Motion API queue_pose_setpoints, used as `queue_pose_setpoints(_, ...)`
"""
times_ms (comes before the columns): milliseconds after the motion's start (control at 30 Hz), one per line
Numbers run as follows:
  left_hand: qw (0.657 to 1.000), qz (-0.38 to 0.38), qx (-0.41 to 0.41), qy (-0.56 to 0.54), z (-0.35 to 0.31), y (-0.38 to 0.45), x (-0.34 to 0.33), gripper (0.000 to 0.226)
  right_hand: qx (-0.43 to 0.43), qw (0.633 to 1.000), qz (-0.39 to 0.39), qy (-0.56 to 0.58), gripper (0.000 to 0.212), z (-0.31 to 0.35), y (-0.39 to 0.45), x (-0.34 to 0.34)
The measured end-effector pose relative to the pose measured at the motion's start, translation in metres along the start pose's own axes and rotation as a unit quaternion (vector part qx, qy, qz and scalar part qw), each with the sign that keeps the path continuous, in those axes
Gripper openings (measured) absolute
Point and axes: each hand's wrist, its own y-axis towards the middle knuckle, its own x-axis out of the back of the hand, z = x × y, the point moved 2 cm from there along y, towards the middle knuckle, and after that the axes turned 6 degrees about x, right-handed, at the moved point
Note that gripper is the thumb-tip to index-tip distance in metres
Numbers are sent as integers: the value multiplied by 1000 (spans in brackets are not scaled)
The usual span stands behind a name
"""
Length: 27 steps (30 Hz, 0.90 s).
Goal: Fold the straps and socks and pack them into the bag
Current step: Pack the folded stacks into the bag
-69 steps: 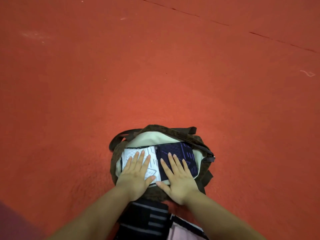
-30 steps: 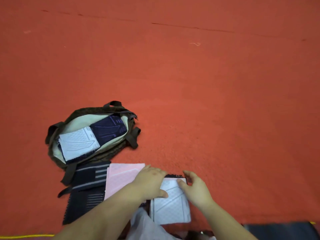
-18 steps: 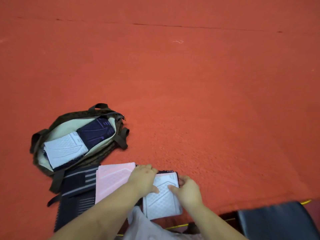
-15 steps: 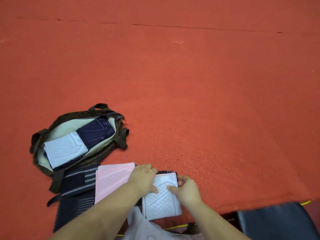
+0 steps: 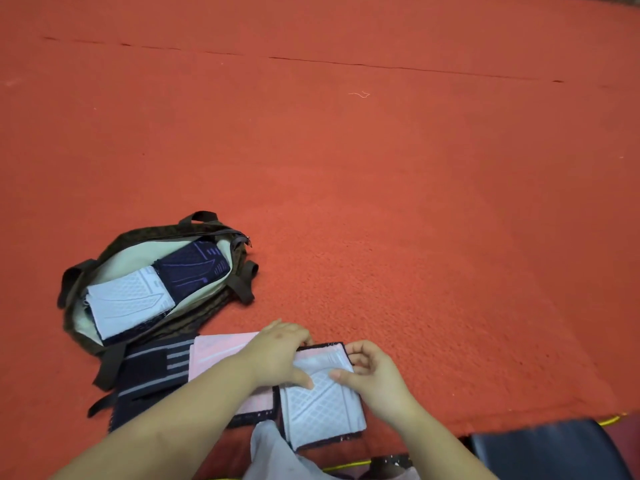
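low in the frame, just right of centre, a folded white sock [image 5: 322, 407] with a dark border lies flat on the red carpet [image 5: 381, 202]. the left hand [image 5: 280, 355] rests over its upper left corner, fingers curled down at the far edge and thumb lying across the fabric. the right hand [image 5: 372, 374] pinches the sock's upper right edge, fingers curled round the border and thumb pressed on top. the two thumbs lie close together on the sock without touching.

touching the white sock's left edge lies a folded pink sock [image 5: 221, 351], partly under the left forearm. left of that, a dark grey-striped strap [image 5: 152, 368] is folded flat, its far edge touching the bag [image 5: 145, 237].

the bag sits at middle left, dark brown with a pale lining, its mouth open upward. inside lie a folded white sock in the bag [image 5: 128, 303] and a folded navy sock [image 5: 194, 268], side by side and touching. the bag's handles [image 5: 247, 282] splay out onto the carpet.

to the right of the right hand and over the whole upper half of the frame the carpet is bare, broken by a thin seam [image 5: 381, 65] across the top and a scrap of thread [image 5: 360, 94]. the carpet's near edge runs along the lower right, where a yellow line [image 5: 613, 418] and a dark seat cushion [image 5: 554, 448] show. a white plastic bag [image 5: 277, 455] pokes up at the bottom centre, overlapping the sock's near left corner.
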Motion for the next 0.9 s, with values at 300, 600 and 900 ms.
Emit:
queue_pose_setpoints(300, 846, -10, 64, -529, 17, -8, 51, 48, 79, 996, 46, 11, 30, 95, 30, 28)
queue_pose_setpoints(600, 554, -47, 111, -824, 24, -19, 65, 52, 88, 991, 97, 18, 27, 174, 80, -14)
queue_pose_setpoints(900, 502, -157, 134, -840, 104, -51, 81, 36, 58, 984, 166, -36, 27, 174, 128, -119)
